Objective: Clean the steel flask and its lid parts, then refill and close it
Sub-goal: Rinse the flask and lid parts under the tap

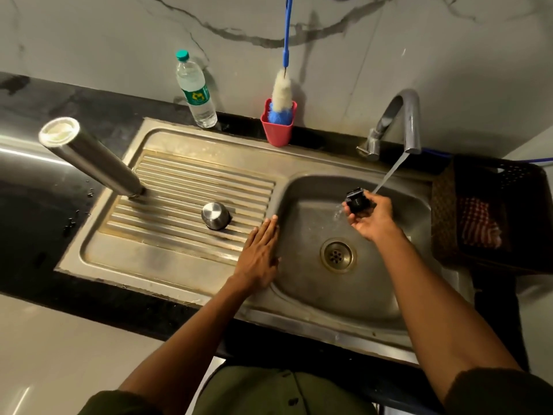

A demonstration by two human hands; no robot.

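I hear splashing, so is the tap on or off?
On. Water runs from the tap onto the black lid part held in the right hand over the sink.

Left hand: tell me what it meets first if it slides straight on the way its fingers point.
Probably nothing soon. The left hand lies flat on the sink's ridge, fingers pointing toward the back rim near the red cup. The steel cap sits just left of that line, though depth is unclear.
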